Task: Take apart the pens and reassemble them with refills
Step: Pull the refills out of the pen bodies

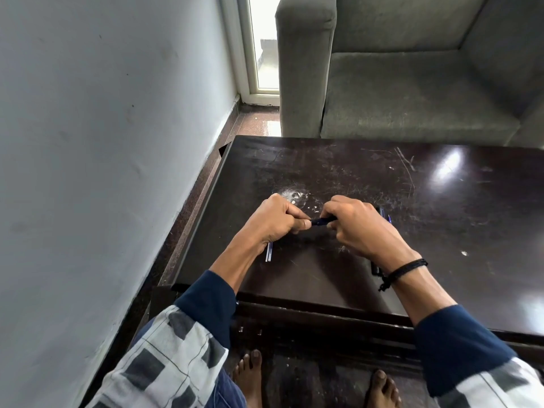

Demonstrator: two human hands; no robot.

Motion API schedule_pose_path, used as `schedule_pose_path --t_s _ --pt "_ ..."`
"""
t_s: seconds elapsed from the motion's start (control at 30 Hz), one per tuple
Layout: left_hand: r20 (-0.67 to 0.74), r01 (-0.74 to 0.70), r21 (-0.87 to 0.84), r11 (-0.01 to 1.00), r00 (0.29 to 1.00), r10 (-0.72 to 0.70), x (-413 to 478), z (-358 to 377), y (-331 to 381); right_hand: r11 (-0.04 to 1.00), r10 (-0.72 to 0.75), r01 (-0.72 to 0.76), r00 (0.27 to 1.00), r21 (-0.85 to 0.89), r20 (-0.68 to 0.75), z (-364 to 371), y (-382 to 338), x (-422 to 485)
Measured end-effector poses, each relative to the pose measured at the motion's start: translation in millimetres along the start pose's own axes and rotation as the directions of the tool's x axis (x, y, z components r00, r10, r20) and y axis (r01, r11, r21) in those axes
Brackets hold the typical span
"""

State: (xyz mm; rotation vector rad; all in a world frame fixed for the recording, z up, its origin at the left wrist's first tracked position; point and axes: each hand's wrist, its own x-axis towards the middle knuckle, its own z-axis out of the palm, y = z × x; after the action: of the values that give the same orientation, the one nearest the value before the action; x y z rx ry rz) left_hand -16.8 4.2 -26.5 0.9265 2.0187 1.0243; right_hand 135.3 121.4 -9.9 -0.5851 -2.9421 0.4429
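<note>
1. The left hand [275,220] is curled tight, its thumb and forefinger pinched on one end of a dark blue pen [322,221]; what the other fingers enclose cannot be told.
2. The right hand [357,226] is closed round the pen's other end, fingertips touching the barrel.
3. The pen is held level just above the dark table [338,172], between the two hands.
4. Clear refills [269,252] lie on the table under the left wrist, near the table's left edge.
5. More pens [384,214] lie just beyond the right hand.
6. The table's far and right parts are bare; a grey sofa [412,83] stands beyond its far edge.
</note>
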Motion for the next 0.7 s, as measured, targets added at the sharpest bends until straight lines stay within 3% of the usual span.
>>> schedule_pose_path --t_s 0.7 --pt "-0.007 -0.013 0.025 1.0 1.0 0.013 -0.3 -0.4 1.1 1.0 0.009 -0.009 1.0 0.008 0.008 0.6 0.8 -0.5"
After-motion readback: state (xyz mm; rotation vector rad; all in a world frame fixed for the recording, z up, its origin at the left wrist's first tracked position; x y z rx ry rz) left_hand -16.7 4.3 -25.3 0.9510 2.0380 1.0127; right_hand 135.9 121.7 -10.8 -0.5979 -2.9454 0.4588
